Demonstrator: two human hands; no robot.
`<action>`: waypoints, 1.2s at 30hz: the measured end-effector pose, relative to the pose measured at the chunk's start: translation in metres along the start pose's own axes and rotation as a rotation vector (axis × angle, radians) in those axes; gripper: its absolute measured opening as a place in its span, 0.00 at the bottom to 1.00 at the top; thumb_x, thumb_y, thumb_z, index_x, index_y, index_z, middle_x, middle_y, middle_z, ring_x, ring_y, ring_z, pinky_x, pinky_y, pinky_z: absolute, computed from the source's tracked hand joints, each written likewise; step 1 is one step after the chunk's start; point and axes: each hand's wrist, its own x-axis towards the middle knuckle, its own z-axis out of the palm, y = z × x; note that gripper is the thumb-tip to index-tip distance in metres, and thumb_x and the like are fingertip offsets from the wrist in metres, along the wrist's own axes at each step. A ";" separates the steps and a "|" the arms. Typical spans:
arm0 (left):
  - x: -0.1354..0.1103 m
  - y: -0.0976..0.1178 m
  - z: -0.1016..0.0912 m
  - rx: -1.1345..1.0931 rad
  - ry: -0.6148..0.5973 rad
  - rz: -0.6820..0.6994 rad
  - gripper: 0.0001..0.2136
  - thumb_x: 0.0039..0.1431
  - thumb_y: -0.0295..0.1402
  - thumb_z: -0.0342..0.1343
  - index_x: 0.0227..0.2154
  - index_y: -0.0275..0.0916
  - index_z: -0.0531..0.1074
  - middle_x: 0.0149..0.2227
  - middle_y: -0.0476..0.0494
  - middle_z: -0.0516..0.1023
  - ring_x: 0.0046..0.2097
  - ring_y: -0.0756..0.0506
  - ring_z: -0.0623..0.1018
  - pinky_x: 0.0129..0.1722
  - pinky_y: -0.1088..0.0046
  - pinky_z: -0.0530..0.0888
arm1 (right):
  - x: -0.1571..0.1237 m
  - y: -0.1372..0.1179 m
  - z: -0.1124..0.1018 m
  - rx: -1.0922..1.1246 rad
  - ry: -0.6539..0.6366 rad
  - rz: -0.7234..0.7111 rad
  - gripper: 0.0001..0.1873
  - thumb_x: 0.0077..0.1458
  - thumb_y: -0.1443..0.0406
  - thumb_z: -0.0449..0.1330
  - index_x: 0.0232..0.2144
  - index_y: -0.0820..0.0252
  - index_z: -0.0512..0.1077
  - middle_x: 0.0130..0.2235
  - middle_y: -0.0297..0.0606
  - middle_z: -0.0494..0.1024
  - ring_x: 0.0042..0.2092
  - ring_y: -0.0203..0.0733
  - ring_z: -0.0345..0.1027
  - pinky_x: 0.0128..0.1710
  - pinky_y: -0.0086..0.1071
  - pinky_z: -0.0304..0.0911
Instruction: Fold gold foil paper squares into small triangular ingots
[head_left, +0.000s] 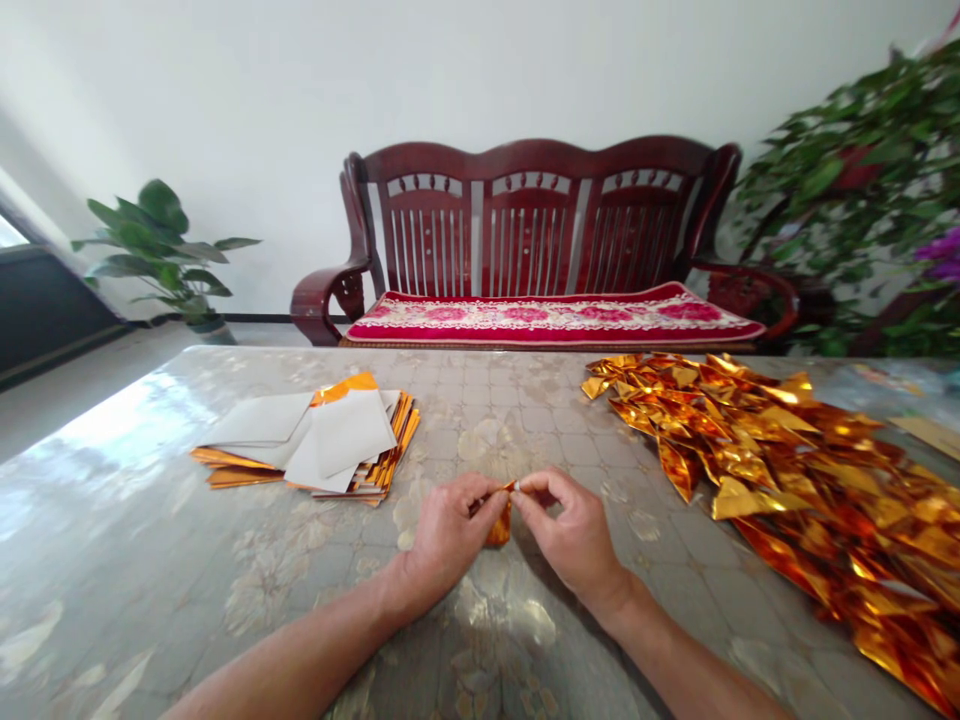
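A small folded piece of gold foil paper point(500, 518) is sitting low over the middle of the table point(112, 560), pinched from both sides. The left hand point(448, 535) is closing thumb and fingertips on its left edge, knuckles up, forearm angling in from the lower left. The right hand point(570, 530) is nipping the top right corner, its other fingers curled, forearm coming in from the lower right. A stack of flat sheets point(315, 440) is lying to the left, a heap of folded gold pieces point(795, 480) to the right, and a wooden bench point(540, 250) is standing beyond
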 end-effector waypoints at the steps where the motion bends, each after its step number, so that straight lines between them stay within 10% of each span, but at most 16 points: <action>1: 0.000 0.000 0.000 0.007 0.000 0.007 0.14 0.64 0.35 0.51 0.27 0.38 0.77 0.26 0.49 0.77 0.30 0.50 0.72 0.32 0.77 0.65 | 0.000 0.000 0.000 -0.017 -0.003 -0.031 0.04 0.55 0.65 0.60 0.29 0.57 0.73 0.28 0.33 0.76 0.30 0.38 0.69 0.33 0.29 0.65; 8: -0.001 0.003 -0.002 0.005 0.007 -0.017 0.13 0.63 0.34 0.52 0.27 0.38 0.78 0.27 0.50 0.77 0.31 0.51 0.74 0.31 0.77 0.64 | -0.001 -0.003 -0.006 -0.015 -0.067 -0.120 0.09 0.63 0.64 0.54 0.33 0.57 0.74 0.32 0.37 0.77 0.36 0.39 0.71 0.39 0.31 0.65; 22: -0.001 0.000 0.002 -0.213 -0.061 -0.079 0.15 0.62 0.39 0.52 0.27 0.36 0.78 0.25 0.50 0.75 0.28 0.51 0.71 0.29 0.78 0.64 | 0.005 0.002 0.001 0.571 -0.155 0.424 0.17 0.51 0.52 0.66 0.26 0.60 0.73 0.21 0.31 0.72 0.24 0.34 0.64 0.26 0.28 0.62; 36: -0.001 -0.004 0.006 -0.288 -0.087 -0.094 0.14 0.62 0.39 0.53 0.28 0.36 0.78 0.25 0.50 0.76 0.29 0.51 0.72 0.29 0.78 0.64 | 0.001 0.003 0.008 0.682 -0.170 0.534 0.18 0.42 0.54 0.72 0.28 0.60 0.73 0.20 0.28 0.70 0.23 0.32 0.61 0.23 0.26 0.57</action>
